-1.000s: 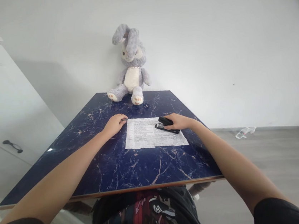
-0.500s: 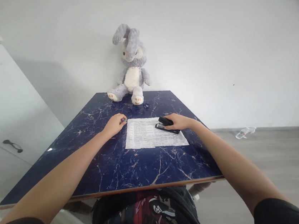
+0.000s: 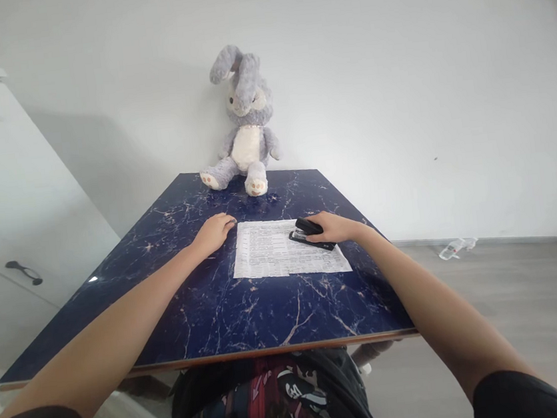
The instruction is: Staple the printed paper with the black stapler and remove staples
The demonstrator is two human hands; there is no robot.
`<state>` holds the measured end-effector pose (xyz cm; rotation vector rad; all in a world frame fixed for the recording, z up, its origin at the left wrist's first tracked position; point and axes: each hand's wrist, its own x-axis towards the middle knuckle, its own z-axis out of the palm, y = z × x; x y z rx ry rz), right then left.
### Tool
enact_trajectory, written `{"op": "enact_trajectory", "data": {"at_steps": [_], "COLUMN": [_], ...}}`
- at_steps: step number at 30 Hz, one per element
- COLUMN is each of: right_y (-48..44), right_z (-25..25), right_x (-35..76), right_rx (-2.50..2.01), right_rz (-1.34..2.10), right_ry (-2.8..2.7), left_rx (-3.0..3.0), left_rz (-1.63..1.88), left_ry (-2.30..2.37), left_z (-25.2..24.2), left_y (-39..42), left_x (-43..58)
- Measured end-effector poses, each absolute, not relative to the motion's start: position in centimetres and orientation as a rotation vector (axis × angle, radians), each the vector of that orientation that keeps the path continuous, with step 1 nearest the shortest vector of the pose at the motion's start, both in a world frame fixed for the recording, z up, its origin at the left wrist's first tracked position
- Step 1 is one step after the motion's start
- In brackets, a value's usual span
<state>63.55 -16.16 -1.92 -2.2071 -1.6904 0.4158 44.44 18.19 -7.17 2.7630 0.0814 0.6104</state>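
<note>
A printed sheet of paper [image 3: 278,254] lies flat in the middle of the dark blue marble-patterned table [image 3: 219,309]. A black stapler [image 3: 307,231] rests on the sheet's far right part, and my right hand [image 3: 335,227] is wrapped over it. My left hand [image 3: 215,232] lies on the table just left of the sheet's far left corner, fingers curled, its fingertips at the paper's edge. What the left fingertips pinch, if anything, is too small to make out.
A grey and white plush rabbit [image 3: 245,125] sits at the table's far edge against the white wall. A white cabinet with a dark handle [image 3: 23,271] stands to the left. A crumpled clear plastic item [image 3: 456,246] lies on the grey floor at right.
</note>
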Motion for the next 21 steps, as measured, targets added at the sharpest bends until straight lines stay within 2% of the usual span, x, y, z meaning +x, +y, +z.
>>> {"op": "enact_trajectory", "data": {"at_steps": [21], "right_y": [-16.17], "right_z": [-1.96], "right_x": [63.62], "right_rx": [-2.202], "right_rz": [0.414], "right_ry": [-1.703], "left_rx": [2.738], "left_rz": [0.622], "left_ry": [0.06], "left_z": [-7.77], "left_y": [18.66], "left_x": [44.64]}}
